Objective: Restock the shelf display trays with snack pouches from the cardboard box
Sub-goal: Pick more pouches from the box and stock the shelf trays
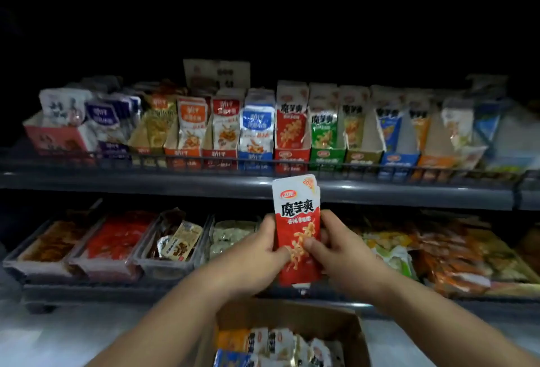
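Red konjac pouches [296, 208], clasped in left hand [261, 249] and right hand [337, 249], below matching red tray [292, 156]. Best squared, inserted upright.

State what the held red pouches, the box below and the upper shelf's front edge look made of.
Red snack pouches: glossy plastic film, likely; surface catches light.
Cardboard box: matte brown cardboard, folded walls.
Shelf edge: smooth grey sheen; painted metal or plastic, unclear.

Two bare forearms (uncovered as far as seen), left hand [260, 252], right hand [339, 249]
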The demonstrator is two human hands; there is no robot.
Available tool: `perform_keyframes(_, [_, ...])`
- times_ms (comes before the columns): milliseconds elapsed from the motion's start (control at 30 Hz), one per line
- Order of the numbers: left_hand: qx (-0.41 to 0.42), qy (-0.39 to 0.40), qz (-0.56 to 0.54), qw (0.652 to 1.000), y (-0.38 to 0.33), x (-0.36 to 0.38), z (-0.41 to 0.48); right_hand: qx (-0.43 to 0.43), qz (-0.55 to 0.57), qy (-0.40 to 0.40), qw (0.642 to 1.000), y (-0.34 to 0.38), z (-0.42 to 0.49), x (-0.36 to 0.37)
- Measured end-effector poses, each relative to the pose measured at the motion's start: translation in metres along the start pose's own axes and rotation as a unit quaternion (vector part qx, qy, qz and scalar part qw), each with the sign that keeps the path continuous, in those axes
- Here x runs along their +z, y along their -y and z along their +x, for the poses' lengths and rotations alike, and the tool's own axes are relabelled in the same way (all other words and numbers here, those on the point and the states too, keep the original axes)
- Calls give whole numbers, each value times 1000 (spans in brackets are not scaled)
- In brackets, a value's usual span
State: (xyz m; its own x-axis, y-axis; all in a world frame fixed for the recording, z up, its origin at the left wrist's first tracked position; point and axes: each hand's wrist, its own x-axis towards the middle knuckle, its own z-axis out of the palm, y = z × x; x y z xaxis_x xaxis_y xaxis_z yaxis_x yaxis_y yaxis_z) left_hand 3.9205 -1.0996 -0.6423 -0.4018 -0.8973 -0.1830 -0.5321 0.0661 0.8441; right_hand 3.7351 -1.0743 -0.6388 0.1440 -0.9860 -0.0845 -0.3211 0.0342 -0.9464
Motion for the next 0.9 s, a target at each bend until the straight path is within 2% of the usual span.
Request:
perform_keyframes(133, [85, -118, 106, 984, -57, -22, 20, -112, -140, -103, 978, 45, 18, -31])
perform_keyframes(233, [125, -205, 111, 964, -89, -46, 45, -173, -138, -150, 964, 80, 49, -49])
perform_keyframes(367, [173, -276, 127, 937, -118, -74, 76, -222, -130, -196, 946, 113, 95, -60])
perform_keyframes(533, [150, -301, 161, 928, -113, -81, 102, -209, -167, -190, 945, 115, 128, -64])
perform_keyframes(767, [121, -310, 215, 918, -84, -68, 121, -123, -268, -135, 946, 90, 139, -68])
perform_keyframes(900, [106, -301, 229, 919, -76, -69, 123, -141, -232, -122, 955, 91, 138, -68])
